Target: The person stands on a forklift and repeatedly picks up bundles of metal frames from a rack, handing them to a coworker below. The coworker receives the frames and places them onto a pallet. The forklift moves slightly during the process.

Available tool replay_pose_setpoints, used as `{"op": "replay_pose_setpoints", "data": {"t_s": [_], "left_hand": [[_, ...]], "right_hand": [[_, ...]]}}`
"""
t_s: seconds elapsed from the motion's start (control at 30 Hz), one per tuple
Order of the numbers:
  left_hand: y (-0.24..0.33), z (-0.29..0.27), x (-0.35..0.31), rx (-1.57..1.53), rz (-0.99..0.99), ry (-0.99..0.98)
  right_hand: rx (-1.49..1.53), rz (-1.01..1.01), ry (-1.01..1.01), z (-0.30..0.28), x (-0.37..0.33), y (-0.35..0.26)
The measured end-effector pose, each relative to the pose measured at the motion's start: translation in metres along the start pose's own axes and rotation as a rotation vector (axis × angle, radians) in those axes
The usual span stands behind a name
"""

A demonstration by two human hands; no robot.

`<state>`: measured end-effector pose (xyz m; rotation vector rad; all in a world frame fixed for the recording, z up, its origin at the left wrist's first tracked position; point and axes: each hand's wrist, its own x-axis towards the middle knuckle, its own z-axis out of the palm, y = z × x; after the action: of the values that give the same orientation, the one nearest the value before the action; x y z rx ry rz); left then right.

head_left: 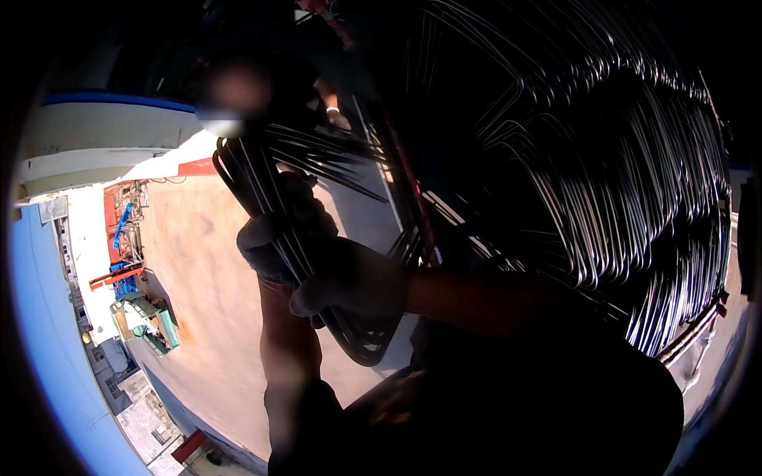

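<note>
Steel stirrups, bent rebar loops bundled together (266, 178), sit in both gloved hands at frame centre. Left hand (266, 242) wraps the bundle from the left, fingers curled tight around the dark bars. Right hand (349, 278) clamps the same bundle just below and to the right, fingers folded over the loops, forearm coming in from the right. Both grips pressed shut on the bars; the two hands are touching or nearly so, hard to separate in shadow.

Bundle runs roughly upright, slightly tilted: rounded top bend up near the blurred figure, bottom bend (365, 345) hanging below the right hand. Loose bar ends fan out to the right from the upper part.

Right of the hands: large stack of shiny wire stirrups (603, 198), many parallel loops catching sun, filling the upper right. Another person (238, 87) stands beyond the bundle top, one hand (337, 117) visible with a light wristband.

Far below on the left: tan concrete slab (206, 301), green machinery (155, 325), blue and red equipment (123, 238) along the edge. Strong backlight, so glove detail and bar count cannot be told.
</note>
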<state>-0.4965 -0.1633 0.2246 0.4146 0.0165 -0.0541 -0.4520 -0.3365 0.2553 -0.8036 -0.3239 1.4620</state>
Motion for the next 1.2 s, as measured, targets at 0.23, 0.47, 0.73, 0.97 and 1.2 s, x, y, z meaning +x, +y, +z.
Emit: {"op": "replay_pose_setpoints", "data": {"t_s": [0.23, 0.47, 0.73, 0.97, 1.2], "left_hand": [[-0.036, 0.016, 0.052, -0.007, 0.092, -0.034], [-0.072, -0.018, 0.105, -0.129, 0.014, -0.039], [-0.092, 0.003, 0.142, -0.150, -0.061, -0.047], [-0.089, 0.012, 0.169, -0.173, -0.210, -0.120], [-0.104, -0.023, 0.203, -0.142, -0.192, -0.069]], "right_hand": [[-0.532, -0.346, 0.171, -0.037, -0.098, 0.047], [-0.194, -0.725, 0.478, -0.100, -0.100, 0.124], [0.587, -0.639, 0.375, -0.113, -0.096, 0.096], [-0.429, -0.822, 0.779, -0.118, -0.082, 0.110], [-0.846, -0.890, 0.958, -0.162, -0.082, 0.082]]}}
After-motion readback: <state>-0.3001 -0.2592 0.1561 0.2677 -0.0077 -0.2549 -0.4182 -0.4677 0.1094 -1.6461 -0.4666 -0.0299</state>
